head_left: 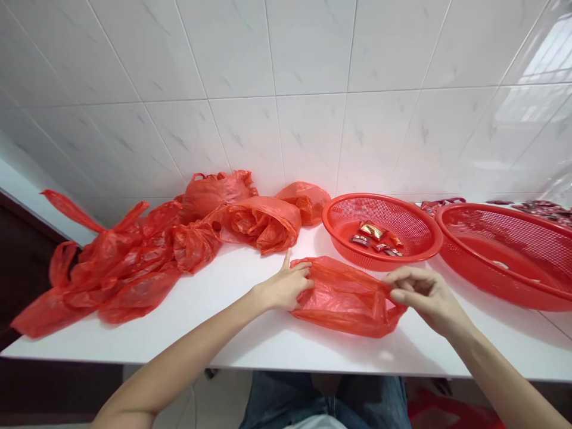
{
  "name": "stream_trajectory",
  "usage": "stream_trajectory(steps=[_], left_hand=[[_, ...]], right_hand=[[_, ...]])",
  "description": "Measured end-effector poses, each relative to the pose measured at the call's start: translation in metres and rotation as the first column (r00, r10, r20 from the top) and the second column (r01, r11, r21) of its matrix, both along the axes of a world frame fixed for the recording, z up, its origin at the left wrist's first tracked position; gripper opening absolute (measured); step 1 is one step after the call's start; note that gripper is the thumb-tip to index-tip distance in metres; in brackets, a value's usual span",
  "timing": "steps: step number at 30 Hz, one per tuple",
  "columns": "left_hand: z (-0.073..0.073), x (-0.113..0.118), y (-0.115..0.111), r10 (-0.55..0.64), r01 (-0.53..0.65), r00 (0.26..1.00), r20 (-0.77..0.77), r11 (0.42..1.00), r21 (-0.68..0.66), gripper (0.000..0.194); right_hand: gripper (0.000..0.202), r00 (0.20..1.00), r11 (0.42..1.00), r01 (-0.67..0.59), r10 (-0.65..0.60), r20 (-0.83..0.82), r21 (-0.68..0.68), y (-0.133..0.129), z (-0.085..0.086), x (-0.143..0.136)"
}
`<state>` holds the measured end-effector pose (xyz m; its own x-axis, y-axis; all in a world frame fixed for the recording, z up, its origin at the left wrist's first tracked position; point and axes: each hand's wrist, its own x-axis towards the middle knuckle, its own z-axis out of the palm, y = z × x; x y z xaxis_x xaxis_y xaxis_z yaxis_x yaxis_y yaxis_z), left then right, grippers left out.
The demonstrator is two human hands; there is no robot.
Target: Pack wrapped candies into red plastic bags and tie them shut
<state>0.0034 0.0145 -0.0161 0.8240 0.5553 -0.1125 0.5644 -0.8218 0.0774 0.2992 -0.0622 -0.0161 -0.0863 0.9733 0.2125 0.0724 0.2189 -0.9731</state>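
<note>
The red plastic bag (342,298) lies on the white table (250,351), stretched between the fingers of both hands. The step in hand seems to be spreading this bag flat; the next move, I judge, calls for a gentle pull, because thin film can easily crumple. The left hand (286,287) comes in low with its back upward: one finger points away from the body, the others bend over the bag's end, and I cannot tell if they grip. The right hand (422,298) is turned inward, thumb and forefinger pinching the opposite edge. Just beyond the left fingertips rests a crumpled bag (263,223); farther left is a heap of red bags (129,262). Just beyond the right fingers stands a basket (330,229) with small packets (372,230).
</note>
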Motion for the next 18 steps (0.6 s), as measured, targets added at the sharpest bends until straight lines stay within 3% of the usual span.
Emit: stream_trajectory(steps=[2, 4, 7, 9, 10, 12, 14, 16, 18], left_hand=[[0.0, 0.001, -0.001, -0.005, 0.005, 1.0, -0.014, 1.0, -0.016, 0.013], [0.002, 0.003, -0.002, 0.0, -0.001, 0.999, -0.044, 1.0, -0.026, 0.014], [0.007, 0.008, -0.005, 0.012, -0.014, 0.998, -0.064, 0.999, -0.036, 0.015], [0.009, 0.01, -0.007, 0.009, -0.012, 0.998, -0.062, 0.999, -0.046, 0.014], [0.009, 0.011, -0.008, 0.004, -0.007, 0.998, -0.06, 0.999, -0.045, 0.013], [0.008, 0.012, -0.009, -0.005, 0.004, 0.999, -0.053, 1.0, -0.028, 0.013], [0.006, 0.011, -0.008, -0.01, 0.009, 0.999, -0.049, 1.0, -0.004, 0.014], [0.003, 0.009, -0.007, 0.005, -0.004, 0.999, -0.048, 1.0, 0.009, 0.014], [0.001, 0.006, -0.004, 0.033, -0.033, 0.998, -0.044, 0.999, 0.006, 0.014]], right_hand=[[0.035, 0.981, 0.998, 0.053, -0.057, -0.186, -0.024, 0.004, -0.006, 0.007], [0.038, 0.971, 0.994, 0.112, -0.111, -0.212, -0.007, 0.006, -0.006, 0.012], [0.033, 0.981, 0.97, 0.188, -0.194, 0.021, 0.155, 0.002, 0.007, 0.009], [0.025, 0.945, 0.936, 0.098, -0.195, 0.263, 0.339, -0.005, 0.023, -0.001], [0.021, 0.909, 0.912, -0.015, -0.158, 0.386, 0.41, -0.008, 0.03, -0.009], [0.02, 0.779, 0.874, -0.26, -0.062, 0.624, 0.411, -0.014, 0.04, -0.026], [0.023, 0.571, 0.864, -0.433, 0.043, 0.82, 0.256, -0.015, 0.04, -0.042], [0.03, 0.368, 0.887, -0.452, 0.086, 0.926, 0.097, -0.013, 0.033, -0.049], [0.039, 0.264, 0.927, -0.371, 0.042, 0.964, 0.062, -0.009, 0.023, -0.045]])
